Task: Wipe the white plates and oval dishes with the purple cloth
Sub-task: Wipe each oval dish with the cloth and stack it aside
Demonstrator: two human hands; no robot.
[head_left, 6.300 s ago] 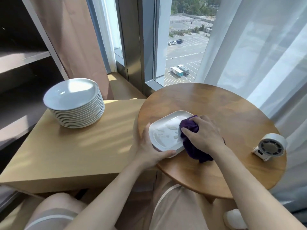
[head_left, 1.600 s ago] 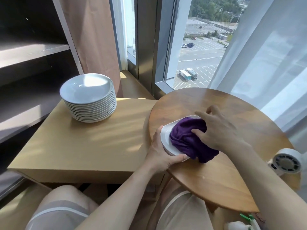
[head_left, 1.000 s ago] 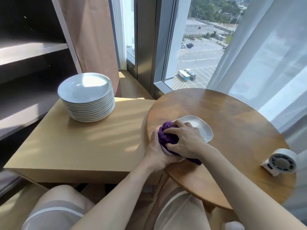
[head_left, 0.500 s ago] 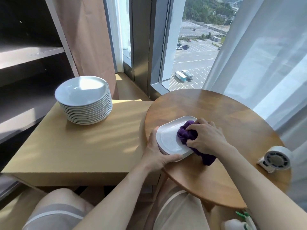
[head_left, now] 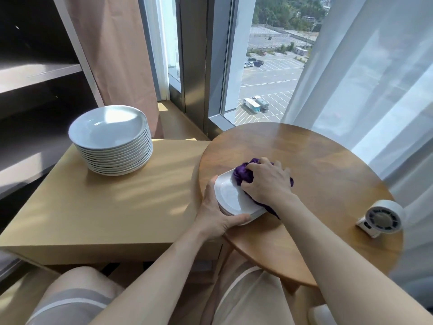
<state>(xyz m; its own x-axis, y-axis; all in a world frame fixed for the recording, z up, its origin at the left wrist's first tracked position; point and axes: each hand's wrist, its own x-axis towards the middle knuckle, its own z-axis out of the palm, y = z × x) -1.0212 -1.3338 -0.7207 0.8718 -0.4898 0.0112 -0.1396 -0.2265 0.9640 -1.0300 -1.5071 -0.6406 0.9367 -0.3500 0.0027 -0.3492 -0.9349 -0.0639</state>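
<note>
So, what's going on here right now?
A person is wiping a white oval dish on the round table. The left hand grips its near edge; the right hand presses the bunched purple cloth into it. A stack of white plates sits on the side table, untouched.

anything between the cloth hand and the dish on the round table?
Nothing visible. The right hand grips the purple cloth, which lies directly on the oval dish. The left hand holds the dish's near-left edge, beside the cloth. The small fan sits apart at the right edge of the round table.
</note>
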